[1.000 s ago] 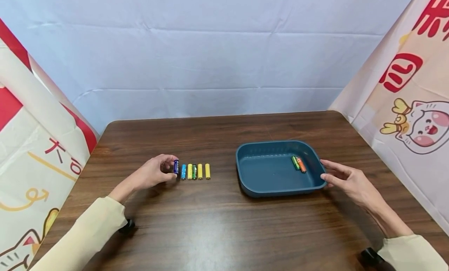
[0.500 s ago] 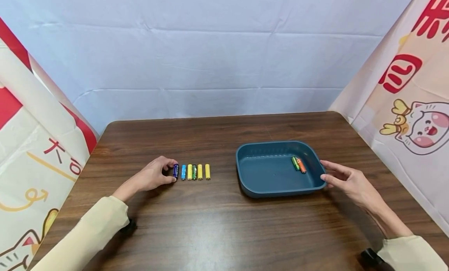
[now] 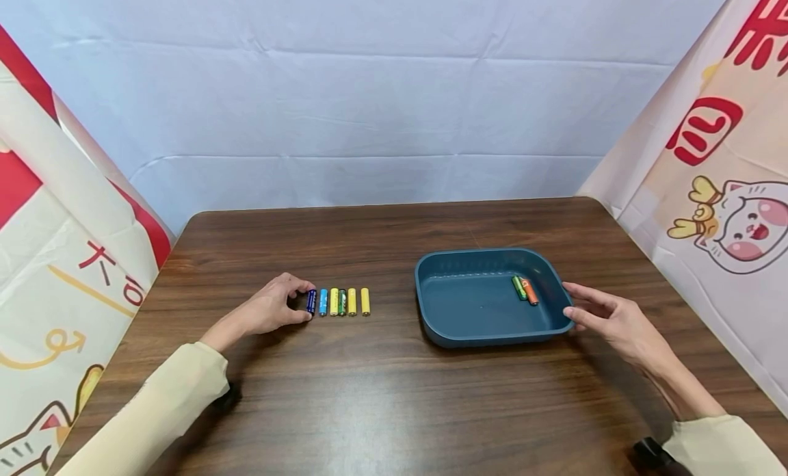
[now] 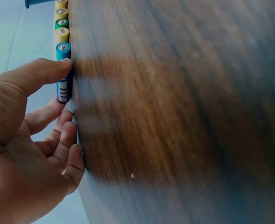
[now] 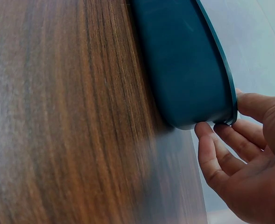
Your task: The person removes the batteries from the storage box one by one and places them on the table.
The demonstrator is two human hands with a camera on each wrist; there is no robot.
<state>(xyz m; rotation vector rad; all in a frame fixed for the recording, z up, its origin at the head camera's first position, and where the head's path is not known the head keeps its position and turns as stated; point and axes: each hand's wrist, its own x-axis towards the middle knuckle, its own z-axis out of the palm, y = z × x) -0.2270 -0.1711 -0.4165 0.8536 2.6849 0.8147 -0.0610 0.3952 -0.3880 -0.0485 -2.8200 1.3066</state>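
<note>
My left hand pinches a dark blue battery between thumb and fingers, at the left end of a row of batteries on the table. Beside it in the row lie a light blue battery, a yellow one, a green battery and two more yellow ones. In the left wrist view, the thumb covers one end of the dark blue battery. On the right, my right hand holds the blue tray by its right end, thumb at the rim and fingertips against the outer wall.
Inside the tray, toward its right side, a green battery and an orange battery lie side by side. The brown wooden table meets a white cloth at the back. Printed cloths hang at both sides.
The dark blue battery has come down to the table and shifted slightly right, level with the row, still between the left fingers. The right hand and tray stay put.
</note>
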